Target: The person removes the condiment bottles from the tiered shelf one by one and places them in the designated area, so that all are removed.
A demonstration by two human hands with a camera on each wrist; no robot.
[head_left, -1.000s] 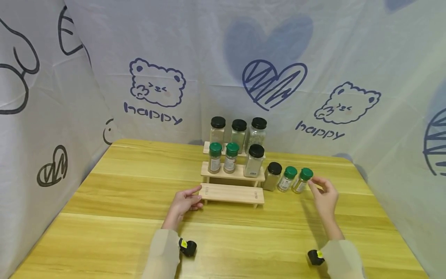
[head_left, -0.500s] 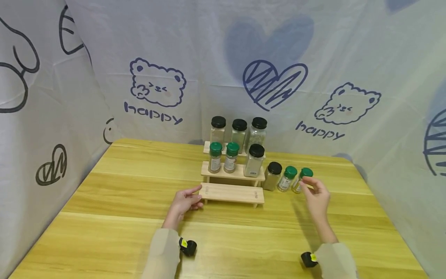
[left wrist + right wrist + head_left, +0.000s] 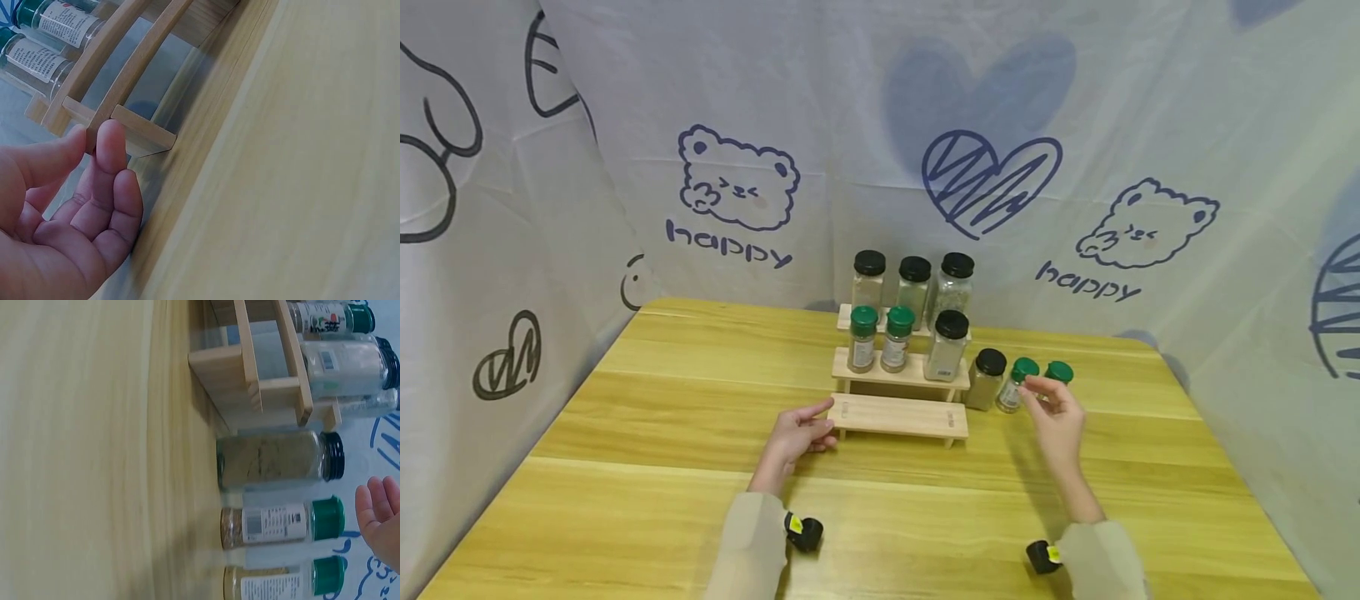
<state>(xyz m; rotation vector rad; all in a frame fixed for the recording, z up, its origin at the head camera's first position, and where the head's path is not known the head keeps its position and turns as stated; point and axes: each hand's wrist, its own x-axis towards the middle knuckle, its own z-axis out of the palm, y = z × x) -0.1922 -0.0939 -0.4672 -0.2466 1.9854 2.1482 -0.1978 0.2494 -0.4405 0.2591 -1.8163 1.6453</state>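
A stepped wooden spice rack (image 3: 895, 415) has three tiers, and its lowest tier holds nothing. My left hand (image 3: 797, 435) pinches the left end of that lowest tier between thumb and fingers (image 3: 111, 147). To the right of the rack stand a black-capped jar (image 3: 984, 385) of brownish powder and two green-capped spice jars, a nearer one (image 3: 275, 524) and an outer one (image 3: 275, 584). My right hand (image 3: 1062, 423) hovers by the green caps, fingers loosely bent and holding nothing. In the head view it hides much of the outer jar.
Two green-capped jars (image 3: 862, 343) and a black-capped jar (image 3: 946, 352) occupy the middle tier. Three black-capped jars (image 3: 913, 287) line the top tier. Behind the wooden table (image 3: 662, 467) hangs a printed white cloth (image 3: 850, 108).
My right hand has moved left, from beside the outer green-capped jar to in front of the two green-capped jars. My left hand and the rack stay put.
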